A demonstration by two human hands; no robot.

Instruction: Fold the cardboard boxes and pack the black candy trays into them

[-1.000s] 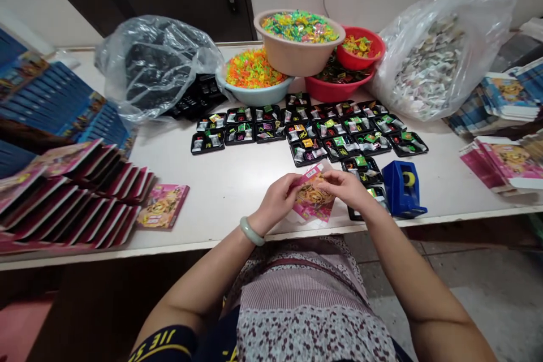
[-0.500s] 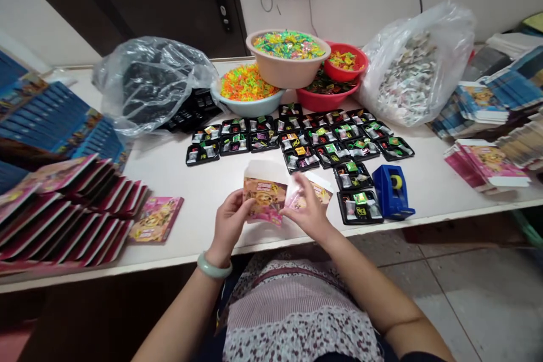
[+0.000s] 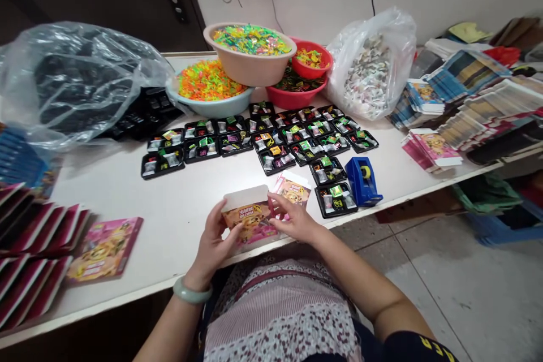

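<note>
Between my two hands is a pink and orange printed cardboard box [image 3: 253,219], its white inner flap standing up at the top. My left hand [image 3: 215,240] grips its left side, thumb across the front. At the right edge, the fingers of my right hand [image 3: 293,219] pinch the card. Just behind my right hand lies another pink printed carton [image 3: 293,188] with a white flap, flat on the table. Black trays [image 3: 335,199] filled with small wrapped pieces stand to the right and beyond.
A blue tape dispenser [image 3: 363,182] stands right of the trays. Basins [image 3: 250,65] of colourful small pieces and a clear bag of white packets [image 3: 369,73] are at the back. Pink boxes [image 3: 106,249] lie at left, near a bag of black trays [image 3: 85,79].
The box has come apart from the other carton, which now lies on the table. My right hand has shifted to the box's right edge. The view has turned to the right.
</note>
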